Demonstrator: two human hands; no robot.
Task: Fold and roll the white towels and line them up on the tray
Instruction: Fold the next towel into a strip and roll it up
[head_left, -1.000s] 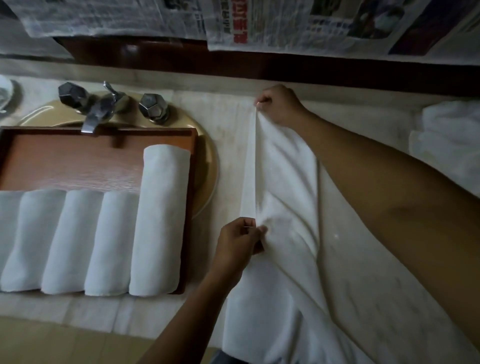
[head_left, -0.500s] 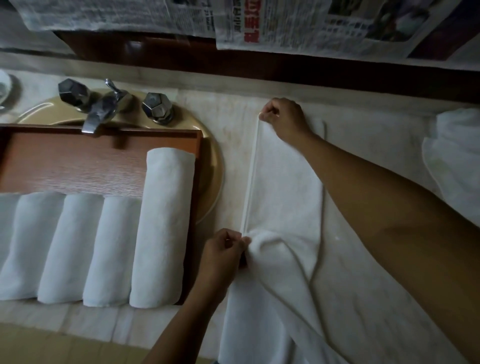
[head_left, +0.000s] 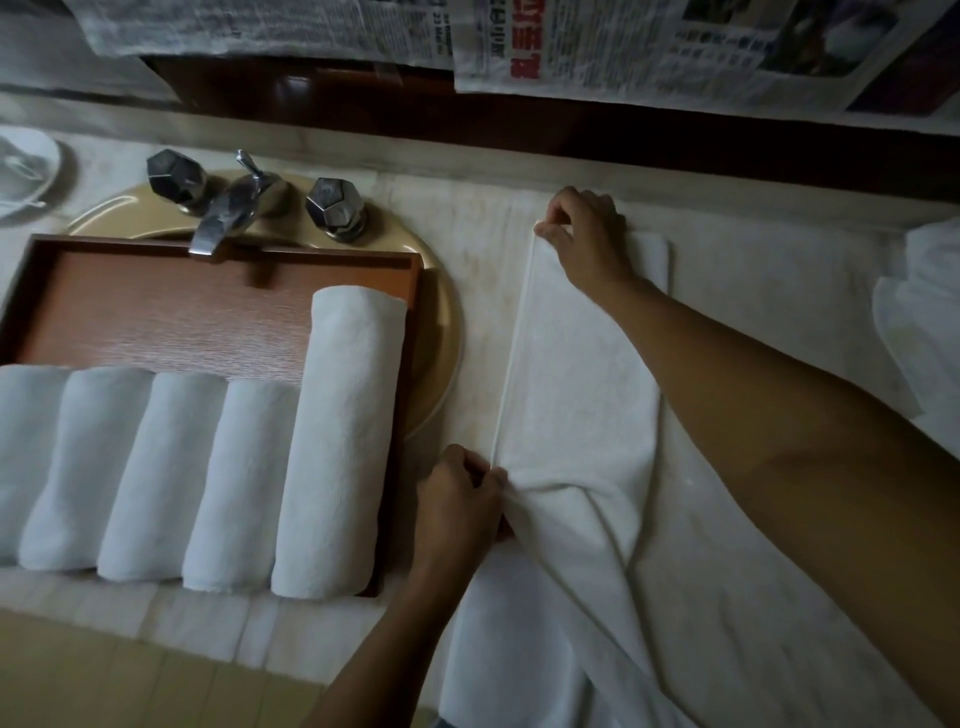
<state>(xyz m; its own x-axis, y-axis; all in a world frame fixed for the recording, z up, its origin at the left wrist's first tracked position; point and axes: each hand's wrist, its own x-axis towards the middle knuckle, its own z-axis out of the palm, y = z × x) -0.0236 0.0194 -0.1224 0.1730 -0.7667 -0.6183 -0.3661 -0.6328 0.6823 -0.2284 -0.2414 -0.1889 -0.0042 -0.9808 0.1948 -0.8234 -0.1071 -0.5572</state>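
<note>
Head view: task judged partly done, with five rolled towels (head_left: 337, 441) lying side by side in the wooden tray (head_left: 156, 312), whose far part is bare. Another towel (head_left: 576, 379) lies on the counter (head_left: 478, 249) right of the tray, folded lengthwise but not yet rolled. The left hand (head_left: 460, 506) pinches its near edge and the right hand (head_left: 584, 236) its far corner; white cloth (head_left: 924, 312) at far right suggests more remain.

Leftmost roll (head_left: 26, 457) cut off (L edge), newsprint (head_left: 623, 47) illegible

Left grip (head_left: 458, 499) near, pinching; right grip (head_left: 586, 238) far, pinching, arm extended.
</note>
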